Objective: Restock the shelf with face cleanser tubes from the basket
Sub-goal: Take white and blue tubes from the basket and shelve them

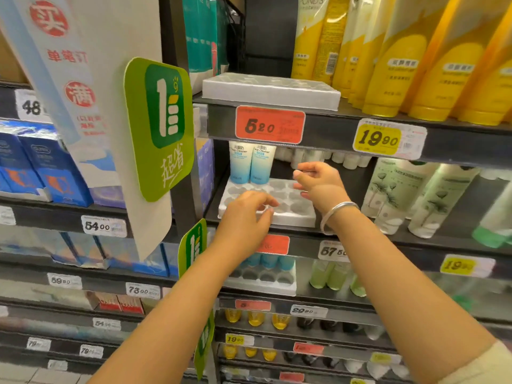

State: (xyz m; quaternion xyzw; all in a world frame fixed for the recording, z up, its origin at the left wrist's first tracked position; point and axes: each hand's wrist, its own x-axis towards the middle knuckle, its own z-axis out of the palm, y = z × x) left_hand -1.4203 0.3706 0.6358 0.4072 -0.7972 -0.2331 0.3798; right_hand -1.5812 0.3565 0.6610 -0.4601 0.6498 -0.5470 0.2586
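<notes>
Face cleanser tubes (252, 163), two of them, stand upright side by side in the back-left pockets of the white tray (296, 214) on the middle shelf. Caps down, long axis vertical, labels facing out. Every other pocket in that tray shows bare, so plenty is left to fill.

Both hands are up at the tray, and neither carries a tube! The left hand (246, 214) hovers over the tray's front-left corner, fingers loosely curled, tips close to the rim; whether they actually touch the plastic, I cannot tell. The right hand (318, 184) hangs above the tray's right half, fingers bent and thumb drawn in near the forefinger, with nothing visible between them. A silver bangle (336, 214) sits on that wrist.

From the tray, the two tubes lie behind and just above the left hand, further into the shelf; the right hand is beside them to the right, at about cap height. The left hand looks nearer to the tray's open front pockets, the right nearer the rear row.

The basket is out of view, so the supply sits somewhere away from the tray. My read: the next tube must come up from outside the frame, go in upright, cap first, into a pocket beside the standing pair.
</notes>
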